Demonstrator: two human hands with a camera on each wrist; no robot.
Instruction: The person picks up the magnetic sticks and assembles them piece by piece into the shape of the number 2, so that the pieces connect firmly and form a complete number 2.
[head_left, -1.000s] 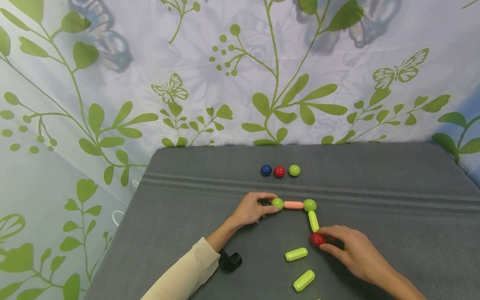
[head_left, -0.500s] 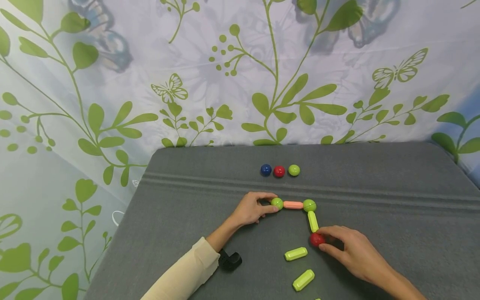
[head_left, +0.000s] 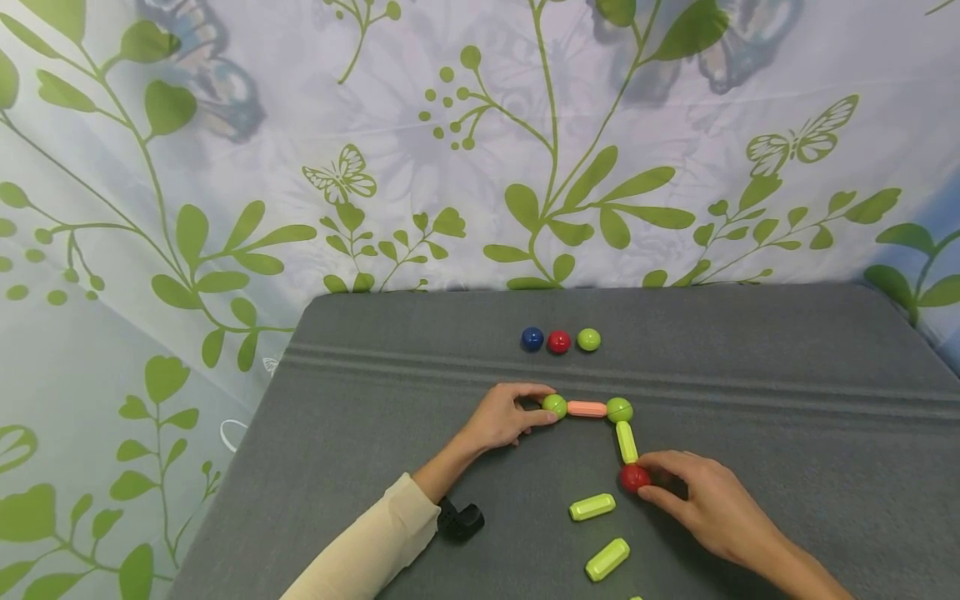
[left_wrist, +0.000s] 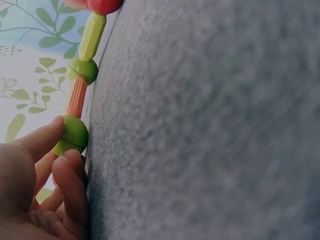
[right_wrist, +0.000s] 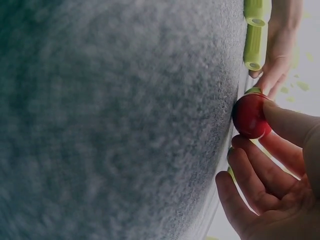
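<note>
Gray tbl (head_left: 787, 367) w/ pale curtain (head_left: 480, 192) behind, grn leaf & butterfly print.

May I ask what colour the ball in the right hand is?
The ball is red, clearest in the right wrist view.

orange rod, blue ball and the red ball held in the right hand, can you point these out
Orange rod (head_left: 587, 409): head view, middle of its length
Blue ball (head_left: 532, 339): head view, middle of its visible side
Held red ball (right_wrist: 249, 117): right wrist view, middle of its visible side
</note>
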